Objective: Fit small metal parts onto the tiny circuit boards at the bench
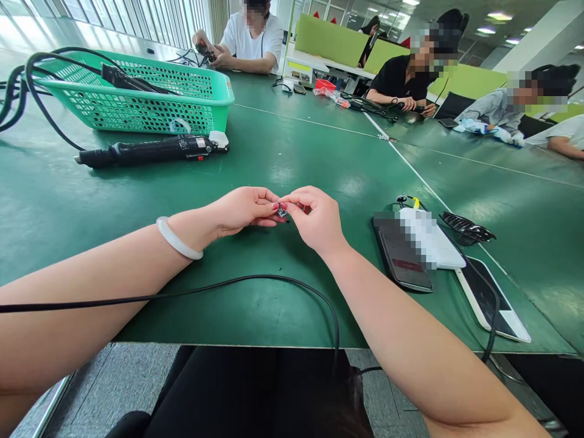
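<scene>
Both hands meet above the green table, fingertips pinched around a small metallic part with dark bits on it. Its exact kind is too small to make out. My left hand, a pale bangle on its wrist, grips the part from the left with thumb and fingers closed. From the right, my right hand pinches the same part between thumb and forefinger. The fingers cover most of it. A black electric screwdriver lies on the table beyond my left forearm.
A green plastic basket with black cabled tools stands at the back left. On the right lie a dark phone, a white device and a white-edged phone. A black cable crosses in front of me. Several people sit around the table.
</scene>
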